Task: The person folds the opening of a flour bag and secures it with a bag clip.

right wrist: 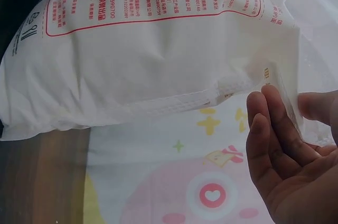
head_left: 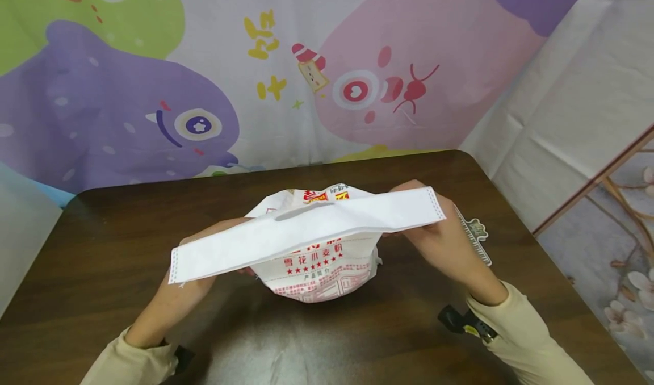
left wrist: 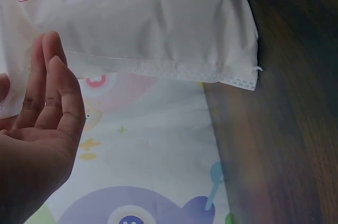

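A white flour bag (head_left: 319, 271) with red print bulges over the middle of the table, its folded top strip (head_left: 327, 223) facing up and tilted higher toward the right. A slot-shaped handle opening (head_left: 304, 210) shows in that strip. My left hand (head_left: 196, 288) pinches the left end of the bag's top between thumb and fingers, partly hidden under the strip. At the opposite end, my right hand (head_left: 434, 243) pinches the top in the same way. In the right wrist view, the thumb and fingertips (right wrist: 259, 123) lie on either side of the bag's edge.
A clipboard (head_left: 475, 234) lies beside my right forearm, partly covered by it. The dark wooden table (head_left: 128, 231) backs onto a cartoon-printed cloth (head_left: 286, 124). On the right hangs a floral cloth (head_left: 577, 260).
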A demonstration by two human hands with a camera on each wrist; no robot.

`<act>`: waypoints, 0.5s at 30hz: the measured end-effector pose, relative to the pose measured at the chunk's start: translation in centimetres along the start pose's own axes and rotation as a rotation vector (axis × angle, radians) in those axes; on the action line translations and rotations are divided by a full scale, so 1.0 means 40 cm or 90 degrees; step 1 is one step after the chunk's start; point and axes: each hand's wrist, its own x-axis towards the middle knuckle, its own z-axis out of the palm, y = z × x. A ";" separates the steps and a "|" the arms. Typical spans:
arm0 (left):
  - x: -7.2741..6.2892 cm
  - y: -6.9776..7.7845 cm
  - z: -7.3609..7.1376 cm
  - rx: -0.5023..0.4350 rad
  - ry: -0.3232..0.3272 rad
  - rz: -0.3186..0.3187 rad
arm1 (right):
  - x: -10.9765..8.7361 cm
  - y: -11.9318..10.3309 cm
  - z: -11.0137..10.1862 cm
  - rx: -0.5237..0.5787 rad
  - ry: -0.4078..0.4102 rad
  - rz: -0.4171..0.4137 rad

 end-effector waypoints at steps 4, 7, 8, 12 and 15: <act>0.002 0.041 0.009 0.075 0.025 -0.062 | -0.003 -0.001 -0.005 -0.046 0.000 0.030; 0.004 0.050 0.011 0.073 0.029 -0.086 | -0.005 -0.003 -0.009 -0.052 -0.011 0.047; 0.004 0.051 0.011 0.062 0.026 -0.087 | -0.005 -0.003 -0.010 -0.051 -0.016 0.048; 0.002 0.044 0.005 0.007 0.000 -0.109 | -0.008 0.000 -0.016 -0.065 -0.026 0.028; -0.005 0.034 -0.002 -0.018 -0.016 -0.119 | -0.012 0.001 -0.022 -0.081 -0.027 0.013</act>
